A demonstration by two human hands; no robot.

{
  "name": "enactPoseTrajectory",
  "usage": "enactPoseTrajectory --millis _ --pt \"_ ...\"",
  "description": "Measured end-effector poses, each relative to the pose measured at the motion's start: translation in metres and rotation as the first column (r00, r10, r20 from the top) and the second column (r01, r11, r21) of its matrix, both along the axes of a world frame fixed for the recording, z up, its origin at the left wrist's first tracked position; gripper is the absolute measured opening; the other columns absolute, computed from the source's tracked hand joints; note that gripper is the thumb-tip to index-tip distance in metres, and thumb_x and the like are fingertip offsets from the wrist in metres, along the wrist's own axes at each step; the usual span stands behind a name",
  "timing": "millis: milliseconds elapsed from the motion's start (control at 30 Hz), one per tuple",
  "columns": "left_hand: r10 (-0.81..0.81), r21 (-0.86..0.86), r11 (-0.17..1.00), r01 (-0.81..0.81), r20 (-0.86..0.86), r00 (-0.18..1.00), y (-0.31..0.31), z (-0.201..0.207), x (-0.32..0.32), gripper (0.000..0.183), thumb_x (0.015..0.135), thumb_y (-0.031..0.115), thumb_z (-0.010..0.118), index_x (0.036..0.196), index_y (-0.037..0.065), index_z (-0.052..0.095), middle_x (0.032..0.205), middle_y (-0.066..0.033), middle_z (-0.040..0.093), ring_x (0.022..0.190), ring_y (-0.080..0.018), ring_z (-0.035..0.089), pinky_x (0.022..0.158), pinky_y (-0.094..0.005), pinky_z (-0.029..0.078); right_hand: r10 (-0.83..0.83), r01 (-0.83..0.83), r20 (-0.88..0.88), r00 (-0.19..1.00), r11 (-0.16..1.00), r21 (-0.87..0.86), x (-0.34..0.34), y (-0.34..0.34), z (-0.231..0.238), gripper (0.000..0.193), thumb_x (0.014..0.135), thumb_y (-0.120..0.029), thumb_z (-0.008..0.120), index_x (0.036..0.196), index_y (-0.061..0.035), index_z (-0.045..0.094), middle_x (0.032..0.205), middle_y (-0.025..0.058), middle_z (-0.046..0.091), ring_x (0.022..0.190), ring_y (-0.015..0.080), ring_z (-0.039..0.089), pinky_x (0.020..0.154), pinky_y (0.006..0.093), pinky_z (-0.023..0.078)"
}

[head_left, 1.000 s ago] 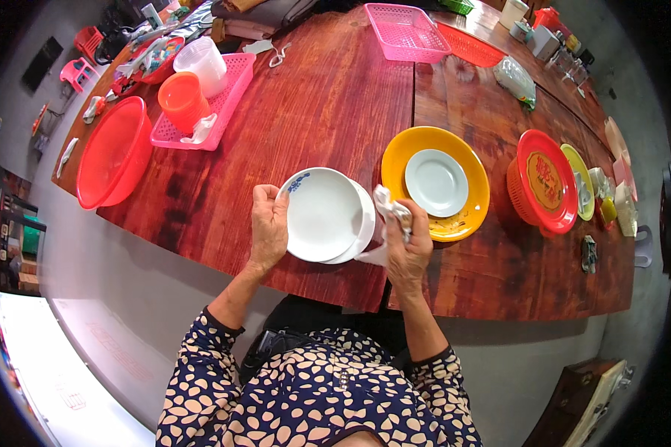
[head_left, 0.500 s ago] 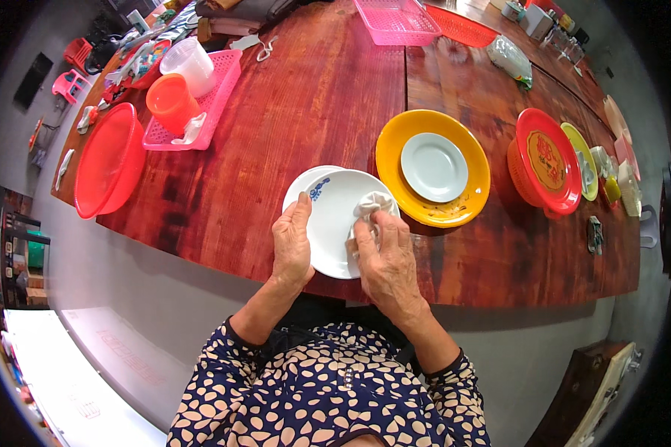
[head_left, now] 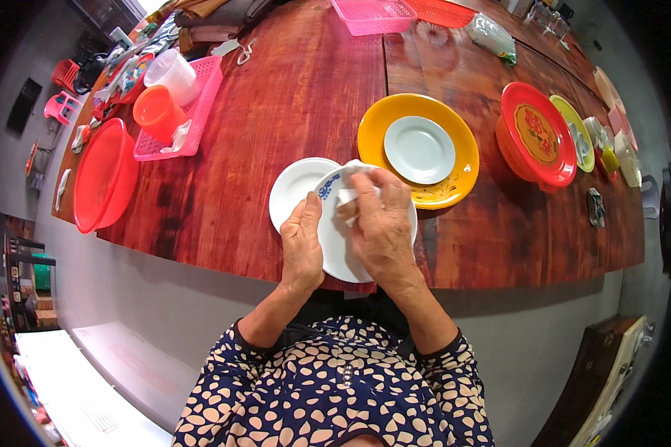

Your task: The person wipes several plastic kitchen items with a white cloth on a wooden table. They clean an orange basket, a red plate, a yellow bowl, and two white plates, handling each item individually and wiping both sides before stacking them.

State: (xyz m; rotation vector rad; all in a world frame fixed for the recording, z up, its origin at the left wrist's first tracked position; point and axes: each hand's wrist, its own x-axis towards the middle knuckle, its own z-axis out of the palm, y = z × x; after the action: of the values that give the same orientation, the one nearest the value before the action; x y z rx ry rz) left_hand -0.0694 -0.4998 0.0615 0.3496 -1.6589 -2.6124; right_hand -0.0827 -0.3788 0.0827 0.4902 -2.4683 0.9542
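Observation:
My left hand [head_left: 303, 242] grips the left edge of a white plate [head_left: 343, 249] with a blue pattern near its rim, thumb on the upper face. Bunched in my right hand [head_left: 384, 223] is a white cloth [head_left: 348, 195], pressed against the plate's upper part. The fingers partly cover the cloth. Another white plate [head_left: 291, 190] lies on the table just behind and left of the held one, partly hidden by it. To the right, a small white plate [head_left: 420, 151] rests in a larger yellow plate [head_left: 462, 182].
The wooden table [head_left: 224, 201] spreads before me. On its left are a red basin [head_left: 106, 175] and a pink basket [head_left: 200, 112] with an orange cup [head_left: 156, 112]. A red lidded basket [head_left: 533, 138] stands at right; a pink tray [head_left: 373, 18] lies at the far side.
The cloth and right hand have moved up across the plate toward its far rim. The held plate has shifted right, uncovering more of the white plate behind it. The view has shifted slightly.

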Motion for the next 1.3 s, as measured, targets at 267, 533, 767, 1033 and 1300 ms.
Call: enactPoseTrajectory --millis 267,533,767,1033,1300 --pt "0.070 0.093 0.993 -0.078 0.087 0.994 0.001 0.016 0.010 0.050 0.102 0.043 0.033 0.116 0.000 0.055 0.098 -0.0082 0.060 0.091 -0.0102 0.057 0.074 -0.0231 0.050 0.485 -0.486 -0.041 0.873 0.866 -0.117 0.004 -0.003 -0.007 0.037 0.070 -0.007 0.066 0.105 -0.0010 0.058 0.114 0.0161 0.050 0.110 0.0351 0.046 0.095 0.0440 0.041" --pt "0.080 -0.079 0.993 -0.084 -0.051 0.995 -0.006 0.004 0.004 0.046 0.102 0.037 0.041 0.115 -0.004 0.058 0.097 -0.0061 0.063 0.086 -0.0085 0.056 0.075 -0.0234 0.049 -0.128 0.188 -0.245 0.961 0.953 0.239 -0.021 -0.006 -0.004 0.040 0.073 -0.020 0.065 0.109 -0.0079 0.053 0.111 0.0077 0.048 0.107 0.0266 0.046 0.088 0.0407 0.038" --pt "0.128 -0.070 0.989 -0.133 -0.076 0.989 -0.005 0.007 0.002 0.049 0.102 0.038 0.039 0.112 -0.006 0.057 0.097 -0.0078 0.064 0.086 -0.0103 0.058 0.076 -0.0232 0.048 -0.155 0.169 -0.121 0.980 0.979 0.117 -0.011 -0.004 -0.012 0.055 0.075 -0.004 0.063 0.127 0.0023 0.046 0.120 0.0196 0.041 0.111 0.0350 0.041 0.095 0.0441 0.036" --pt "0.112 -0.041 0.993 -0.111 0.030 0.993 -0.016 0.009 -0.001 0.051 0.102 0.041 0.038 0.111 -0.005 0.058 0.095 -0.0089 0.064 0.084 -0.0110 0.060 0.071 -0.0235 0.051 0.496 -0.506 0.101 0.862 0.855 0.114 0.032 0.002 0.008 0.050 0.074 -0.005 0.062 0.122 0.0046 0.051 0.119 0.0207 0.045 0.113 0.0365 0.041 0.097 0.0429 0.041" --pt "0.075 -0.104 0.992 -0.071 0.032 0.997 -0.009 0.011 0.001 0.055 0.100 0.046 0.036 0.114 -0.003 0.056 0.097 -0.0106 0.064 0.084 -0.0133 0.063 0.070 -0.0264 0.054 0.499 -0.500 -0.046 0.866 0.855 -0.139 0.011 0.005 -0.006 0.034 0.074 -0.003 0.067 0.107 -0.0069 0.060 0.107 0.0144 0.055 0.102 0.0326 0.053 0.080 0.0398 0.052"
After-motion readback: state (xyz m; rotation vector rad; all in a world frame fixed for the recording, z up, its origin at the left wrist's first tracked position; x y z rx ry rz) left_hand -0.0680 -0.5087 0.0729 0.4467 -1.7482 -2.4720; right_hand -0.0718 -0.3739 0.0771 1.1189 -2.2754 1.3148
